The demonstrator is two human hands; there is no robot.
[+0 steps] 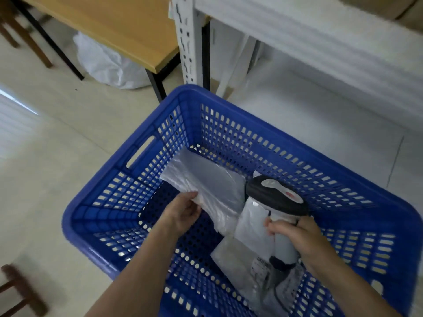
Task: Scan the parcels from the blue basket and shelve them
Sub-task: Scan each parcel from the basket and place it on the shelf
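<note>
My left hand is curled round the near edge of a grey parcel and pinches it at frame centre, with the parcel tilted up off the bottom of the blue basket. My right hand grips the handle of the scanner, whose dark head sits just beside that parcel. A labelled parcel lies flat in the basket below the scanner. Pale floor tiles show at left. A white shelf rack and a wooden table stand along the top.
</note>
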